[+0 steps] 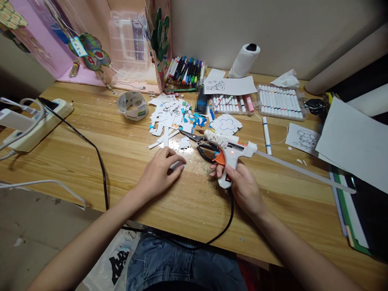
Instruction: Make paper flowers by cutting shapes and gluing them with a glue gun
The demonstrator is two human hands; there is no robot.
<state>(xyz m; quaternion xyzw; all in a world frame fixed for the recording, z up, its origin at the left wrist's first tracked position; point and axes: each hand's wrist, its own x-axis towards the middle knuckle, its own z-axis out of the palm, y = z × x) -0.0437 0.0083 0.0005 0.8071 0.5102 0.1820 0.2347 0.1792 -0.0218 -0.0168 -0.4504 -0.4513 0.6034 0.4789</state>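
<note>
My right hand (242, 182) is wrapped round the handle of a white glue gun (232, 151) with an orange trigger and a small red light. Its nozzle points left, and a long translucent glue stick (303, 169) sticks out of its back. My left hand (162, 171) rests on the table, fingers curled over a small white piece (175, 165) that they mostly hide. Black-handled scissors (194, 138) lie partly behind the glue gun, blades to the left. Just beyond my left hand are white paper scraps (165, 115), some with drawings, and blue bits.
A tape roll (132, 106) sits left of the scraps, and a power strip (39, 125) at the far left. Markers (279, 101) and paper sheets (357, 141) lie behind and to the right. A black cable (101, 161) crosses the table's left part and front edge (194, 246).
</note>
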